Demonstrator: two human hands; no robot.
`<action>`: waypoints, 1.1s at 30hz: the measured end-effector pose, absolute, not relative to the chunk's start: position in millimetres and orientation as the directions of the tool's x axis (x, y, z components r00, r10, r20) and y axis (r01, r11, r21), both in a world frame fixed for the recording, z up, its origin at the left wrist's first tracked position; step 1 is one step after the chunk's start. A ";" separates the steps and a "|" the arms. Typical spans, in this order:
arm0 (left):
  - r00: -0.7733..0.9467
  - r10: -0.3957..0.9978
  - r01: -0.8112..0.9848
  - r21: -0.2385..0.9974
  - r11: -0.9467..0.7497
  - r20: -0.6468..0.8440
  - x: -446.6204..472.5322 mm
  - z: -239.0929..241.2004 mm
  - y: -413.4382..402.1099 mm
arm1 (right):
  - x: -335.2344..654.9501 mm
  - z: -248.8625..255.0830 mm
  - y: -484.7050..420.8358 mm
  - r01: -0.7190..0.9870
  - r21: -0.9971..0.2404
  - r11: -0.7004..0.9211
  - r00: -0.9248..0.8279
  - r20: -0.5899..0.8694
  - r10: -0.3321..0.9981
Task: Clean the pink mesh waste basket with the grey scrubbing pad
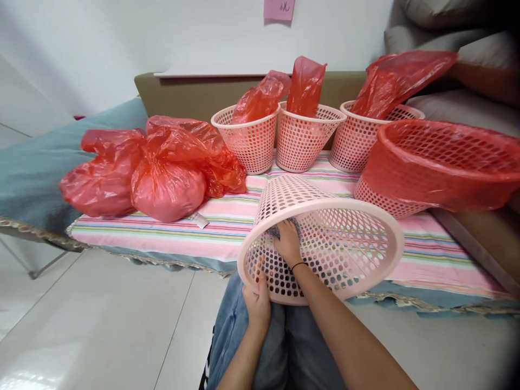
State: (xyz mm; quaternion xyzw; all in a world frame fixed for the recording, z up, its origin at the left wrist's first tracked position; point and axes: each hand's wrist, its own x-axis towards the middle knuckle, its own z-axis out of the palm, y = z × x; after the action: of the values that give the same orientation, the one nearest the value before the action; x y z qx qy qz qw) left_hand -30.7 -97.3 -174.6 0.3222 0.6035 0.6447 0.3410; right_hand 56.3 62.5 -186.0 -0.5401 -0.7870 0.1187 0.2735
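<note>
A pink perforated plastic basket (349,238) lies tilted on its side at the bed's front edge, its mouth facing me. My left hand (257,303) grips the basket's near rim from below, fingers closed on it. My right hand (287,242) reaches inside the basket and presses a dark grey cloth (276,230) against the inner wall, fingers curled on it. A thin black band circles my right wrist.
Three upright pink baskets (247,138) (303,138) (359,138) with red plastic bags in them stand at the back of the striped sheet (227,222). A fourth basket lined with a red bag (430,162) lies right. Filled, tied red bags (154,168) lie left. Tiled floor below.
</note>
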 end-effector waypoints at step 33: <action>-0.568 0.823 -0.001 1.000 0.005 -0.005 -30.8 -169.1 -95.8 | 57.1 -181.6 62.5 0.760 -0.527 0.380 -0.247 0.307 0.919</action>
State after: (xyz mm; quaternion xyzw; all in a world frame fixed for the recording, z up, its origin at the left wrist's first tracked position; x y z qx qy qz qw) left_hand -30.8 -95.8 -169.1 0.3275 0.6275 0.6246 0.3300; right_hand 57.1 62.5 -181.6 -0.5400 -0.7776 0.1362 0.2918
